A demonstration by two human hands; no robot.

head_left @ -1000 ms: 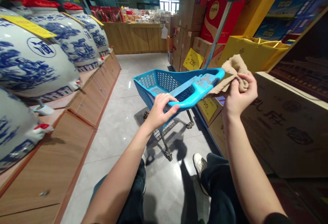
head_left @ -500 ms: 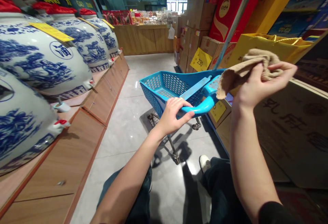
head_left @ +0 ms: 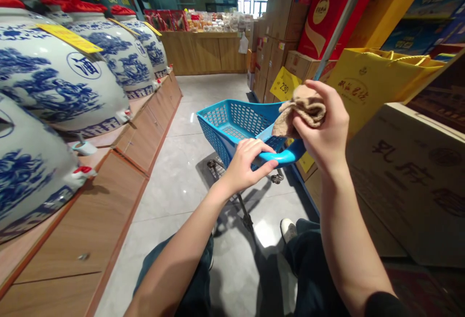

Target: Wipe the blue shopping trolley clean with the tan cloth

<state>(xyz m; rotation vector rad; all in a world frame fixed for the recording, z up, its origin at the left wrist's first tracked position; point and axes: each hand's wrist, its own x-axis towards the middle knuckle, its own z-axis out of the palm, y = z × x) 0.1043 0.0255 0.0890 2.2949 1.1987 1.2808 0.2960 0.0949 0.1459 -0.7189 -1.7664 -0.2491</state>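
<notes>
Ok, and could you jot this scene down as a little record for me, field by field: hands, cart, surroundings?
Left hand: wrapped over the handle
Right hand: grips a bunched tan cloth by the handle's right part; contact between cloth and handle is unclear
Cart: blue, slotted walls
Left side: blue-and-white jars with red covers, on wooden cabinets
Right side: yellow bag, cartons, yellow sign reading 230
Background: wooden counter bearing goods
</notes>
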